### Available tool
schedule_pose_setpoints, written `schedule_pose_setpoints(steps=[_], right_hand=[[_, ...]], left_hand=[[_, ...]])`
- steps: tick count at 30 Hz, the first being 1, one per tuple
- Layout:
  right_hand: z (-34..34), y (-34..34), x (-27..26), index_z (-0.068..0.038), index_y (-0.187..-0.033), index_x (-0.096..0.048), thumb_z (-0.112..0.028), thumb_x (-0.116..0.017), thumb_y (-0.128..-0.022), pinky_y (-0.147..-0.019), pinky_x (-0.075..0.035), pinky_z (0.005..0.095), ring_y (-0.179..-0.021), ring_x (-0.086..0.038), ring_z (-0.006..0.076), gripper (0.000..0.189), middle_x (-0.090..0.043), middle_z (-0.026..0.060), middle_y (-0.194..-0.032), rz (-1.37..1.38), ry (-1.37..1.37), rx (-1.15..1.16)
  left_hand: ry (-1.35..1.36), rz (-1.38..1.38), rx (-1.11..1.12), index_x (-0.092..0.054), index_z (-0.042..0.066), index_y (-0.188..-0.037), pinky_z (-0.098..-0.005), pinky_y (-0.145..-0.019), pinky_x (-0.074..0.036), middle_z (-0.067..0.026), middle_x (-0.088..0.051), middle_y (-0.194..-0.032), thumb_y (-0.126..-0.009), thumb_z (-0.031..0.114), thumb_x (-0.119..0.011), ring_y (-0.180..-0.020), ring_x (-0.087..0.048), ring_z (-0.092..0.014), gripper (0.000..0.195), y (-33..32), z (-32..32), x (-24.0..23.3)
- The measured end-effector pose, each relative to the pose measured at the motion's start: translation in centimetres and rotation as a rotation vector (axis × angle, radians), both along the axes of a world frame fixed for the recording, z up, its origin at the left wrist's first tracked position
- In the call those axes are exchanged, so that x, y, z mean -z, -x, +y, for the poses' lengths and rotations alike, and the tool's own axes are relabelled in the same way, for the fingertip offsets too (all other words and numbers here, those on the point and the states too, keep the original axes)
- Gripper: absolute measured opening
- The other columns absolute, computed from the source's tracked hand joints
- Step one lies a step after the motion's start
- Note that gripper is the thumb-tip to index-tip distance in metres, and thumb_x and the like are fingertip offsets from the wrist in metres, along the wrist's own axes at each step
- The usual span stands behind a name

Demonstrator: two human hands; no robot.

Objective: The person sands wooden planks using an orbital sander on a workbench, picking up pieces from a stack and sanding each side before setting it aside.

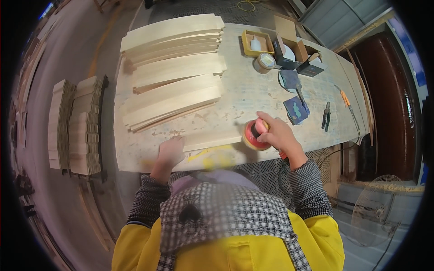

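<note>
My right hand [278, 133] is closed around a red and black handheld orbital sander [255, 136]. The sander's round pad is at the right end of a pale wooden board [212, 139], which lies near the table's front edge. My left hand [172, 150] rests on the board's left end, fingers pressed down; they are somewhat blurred. Beyond the board, pale wooden boards [176, 98] lie in overlapping stacks across the left half of the table. Whether the sander is running cannot be seen.
On the table's right are pliers [326, 117], an orange-handled tool [344, 98], abrasive sheets [295, 110], a lidded tub [264, 63], a yellow tray [257, 43] and open cardboard boxes [288, 52]. More boards [84, 125] are stacked at left; a fan [376, 210] stands at lower right.
</note>
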State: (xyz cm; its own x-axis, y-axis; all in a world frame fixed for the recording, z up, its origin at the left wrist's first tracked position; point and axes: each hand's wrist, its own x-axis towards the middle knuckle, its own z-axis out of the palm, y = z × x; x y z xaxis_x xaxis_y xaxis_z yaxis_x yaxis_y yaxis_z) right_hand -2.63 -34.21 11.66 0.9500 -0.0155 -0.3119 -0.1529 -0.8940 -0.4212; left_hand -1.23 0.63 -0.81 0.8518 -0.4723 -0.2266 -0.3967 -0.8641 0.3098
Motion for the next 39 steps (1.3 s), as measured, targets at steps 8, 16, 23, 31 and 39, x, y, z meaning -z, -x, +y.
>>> schedule_pose_setpoints(steps=[8,16,23,31,39], right_hand=[[12.3,0.6,1.5,-0.026,-0.12,-0.05,-0.021,-0.06,-0.074,-0.067,-0.05,0.0467,-0.085,-0.058,0.0395,0.047,-0.059,0.019,-0.096,-0.142,-0.112,-0.302],[6.8,1.2,1.3,-0.03,-0.128,-0.048,-0.027,-0.069,-0.063,-0.076,-0.05,0.0444,-0.09,-0.057,0.0403,0.068,-0.056,0.0216,-0.099,-0.118,0.043,0.073],[8.4,0.0,1.8,-0.029,-0.129,-0.048,-0.026,-0.071,-0.064,-0.076,-0.05,0.0447,-0.092,-0.058,0.0384,0.069,-0.057,0.0218,-0.098,-0.092,0.041,0.13],[12.7,1.5,1.5,-0.033,-0.124,-0.05,-0.029,-0.062,-0.075,-0.073,-0.051,0.0455,-0.083,-0.06,0.0414,0.051,-0.054,0.0212,-0.102,-0.15,-0.075,-0.078],[5.8,1.3,4.7,-0.025,-0.128,-0.051,-0.023,-0.073,-0.06,-0.076,-0.05,0.043,-0.083,-0.058,0.0364,0.071,-0.056,0.0179,-0.097,-0.413,0.036,0.308]], left_hand=[[-0.006,0.06,0.039,-0.061,0.007,-0.101,-0.0415,-0.075,-0.051,-0.0136,-0.065,-0.094,-0.074,0.013,-0.056,-0.087,-0.063,-0.032,0.028,-0.7,0.1,0.1],[-0.03,0.201,0.057,-0.069,0.013,-0.095,-0.0428,-0.076,-0.05,-0.0149,-0.067,-0.088,-0.072,0.013,-0.055,-0.086,-0.064,-0.033,0.027,-3.7,0.2,-1.6],[0.02,0.209,0.082,-0.068,0.009,-0.09,-0.0437,-0.077,-0.05,-0.0177,-0.066,-0.086,-0.07,0.011,-0.054,-0.087,-0.063,-0.034,0.024,-4.7,0.0,-1.7],[-0.097,0.268,0.117,-0.069,0.008,-0.085,-0.0432,-0.073,-0.051,-0.0178,-0.066,-0.082,-0.071,0.012,-0.053,-0.082,-0.064,-0.035,0.022,-4.7,0.2,-1.9],[0.052,0.256,0.157,-0.067,0.006,-0.092,-0.0421,-0.076,-0.049,-0.0192,-0.065,-0.085,-0.07,0.014,-0.057,-0.084,-0.062,-0.036,0.025,-6.5,0.7,-0.6]])
